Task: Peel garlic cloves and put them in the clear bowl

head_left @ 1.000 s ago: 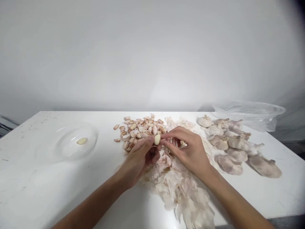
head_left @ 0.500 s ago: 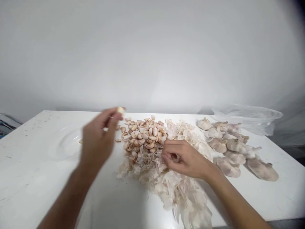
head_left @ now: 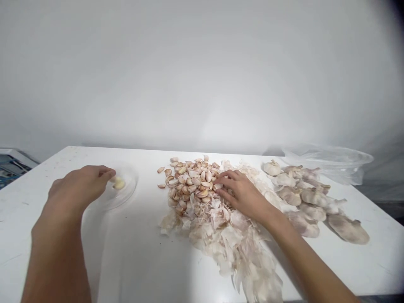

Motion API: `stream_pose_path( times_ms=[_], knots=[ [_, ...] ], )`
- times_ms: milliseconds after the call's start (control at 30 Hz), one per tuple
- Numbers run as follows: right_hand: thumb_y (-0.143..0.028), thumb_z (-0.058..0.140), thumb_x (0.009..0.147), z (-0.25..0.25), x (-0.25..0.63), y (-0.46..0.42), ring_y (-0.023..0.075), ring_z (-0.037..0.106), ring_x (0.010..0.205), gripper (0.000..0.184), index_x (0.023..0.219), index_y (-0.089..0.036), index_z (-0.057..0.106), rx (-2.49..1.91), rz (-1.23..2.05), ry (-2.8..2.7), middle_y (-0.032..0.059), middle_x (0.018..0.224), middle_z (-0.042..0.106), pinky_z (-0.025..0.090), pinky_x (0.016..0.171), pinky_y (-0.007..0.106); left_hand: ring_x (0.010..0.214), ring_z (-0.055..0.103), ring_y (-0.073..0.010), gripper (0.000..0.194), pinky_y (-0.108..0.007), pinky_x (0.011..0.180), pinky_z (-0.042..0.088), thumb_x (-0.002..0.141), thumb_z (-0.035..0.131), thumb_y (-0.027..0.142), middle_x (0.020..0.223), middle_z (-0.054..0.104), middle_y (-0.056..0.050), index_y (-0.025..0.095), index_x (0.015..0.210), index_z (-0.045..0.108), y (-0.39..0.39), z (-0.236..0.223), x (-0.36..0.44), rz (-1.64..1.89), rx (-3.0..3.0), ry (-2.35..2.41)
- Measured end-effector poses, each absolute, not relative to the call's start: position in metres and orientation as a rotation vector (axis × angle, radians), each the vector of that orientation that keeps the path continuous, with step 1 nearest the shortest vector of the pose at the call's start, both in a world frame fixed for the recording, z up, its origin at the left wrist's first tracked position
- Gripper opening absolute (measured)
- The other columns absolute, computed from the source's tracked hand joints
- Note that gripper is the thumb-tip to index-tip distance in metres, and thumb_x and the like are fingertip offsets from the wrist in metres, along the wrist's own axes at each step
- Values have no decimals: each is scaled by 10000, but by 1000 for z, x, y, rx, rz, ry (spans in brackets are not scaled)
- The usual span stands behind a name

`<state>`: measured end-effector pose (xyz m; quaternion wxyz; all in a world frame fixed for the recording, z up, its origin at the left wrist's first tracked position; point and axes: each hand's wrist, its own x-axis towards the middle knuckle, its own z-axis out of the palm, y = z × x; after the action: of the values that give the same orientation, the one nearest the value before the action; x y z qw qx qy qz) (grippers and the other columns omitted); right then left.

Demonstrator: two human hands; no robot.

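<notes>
Left hand (head_left: 75,189) reaches rightward, fingers together, tips at the rim of a clear glass plate (head_left: 131,195) — whether it grips anything, cannot tell. Peeled garlic cloves (head_left: 119,183) lie on the plate, long axes too small to read. Right hand (head_left: 243,195), fingers loosely apart and pointing left, rests on a heap of unpeeled cloves (head_left: 192,181) — not clamped. Papery skins (head_left: 221,240) spread below; whole garlic bulbs (head_left: 303,198) lie to the right.

hidden: left hand (head_left: 78,187) covers part of glass plate (head_left: 128,189) and peeled garlic cloves (head_left: 119,183); right hand (head_left: 243,195) covers edge of garlic clove pile (head_left: 189,181) | cut off at near edge: left forearm (head_left: 55,269), right forearm (head_left: 315,265) | cut off at left edge, too small to tell: dark object (head_left: 12,166)
</notes>
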<state>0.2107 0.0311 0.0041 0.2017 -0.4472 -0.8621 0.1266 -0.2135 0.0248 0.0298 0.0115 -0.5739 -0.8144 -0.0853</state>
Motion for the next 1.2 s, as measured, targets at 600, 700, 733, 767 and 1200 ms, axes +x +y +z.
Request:
stream_pose_path(
  times_ms=[600, 700, 733, 767, 1200],
  knots=[
    [-306, 498, 1048, 14, 218, 32, 187, 688, 695, 239, 1077, -277, 733, -1433, 455, -2399, 7, 816, 764, 465, 673, 311, 723, 632, -209, 346, -319, 698, 425, 994, 492, 444, 968, 782, -48, 220, 1052, 749, 19, 61, -60, -1113, -2177, -2024],
    [-306, 598, 995, 8, 217, 33, 191, 670, 683, 195, 1127, -269, 738, -1449, 420, -2397, 29, 826, 756, 453, 641, 310, 771, 664, -213, 365, -305, 675, 413, 1030, 441, 423, 955, 780, -55, 215, 1021, 740, 21, 56, -36, -972, -2499, -1832],
    [-299, 617, 983, 7, 217, 34, 191, 665, 689, 193, 1128, -265, 740, -1455, 402, -2390, 35, 834, 748, 450, 634, 308, 760, 661, -211, 364, -303, 661, 401, 1037, 430, 406, 916, 773, -53, 216, 991, 736, 22, 53, -29, -901, -2578, -1753],
    [-291, 626, 976, 6, 217, 34, 190, 663, 708, 187, 1118, -264, 744, -1455, 394, -2387, 40, 853, 740, 450, 634, 305, 759, 662, -208, 360, -301, 656, 393, 1044, 422, 383, 891, 766, -51, 213, 965, 730, 24, 50, -23, -854, -2627, -1686],
    [-189, 724, 921, 6, 218, 37, 236, 649, 923, 114, 1007, -256, 758, -1332, 364, -2511, 45, 973, 727, 500, 792, 354, 735, 693, -190, 261, -302, 643, 458, 1034, 483, 246, 828, 752, -39, 162, 1020, 729, 18, 7, -11, -964, -2673, -1220]
  ],
)
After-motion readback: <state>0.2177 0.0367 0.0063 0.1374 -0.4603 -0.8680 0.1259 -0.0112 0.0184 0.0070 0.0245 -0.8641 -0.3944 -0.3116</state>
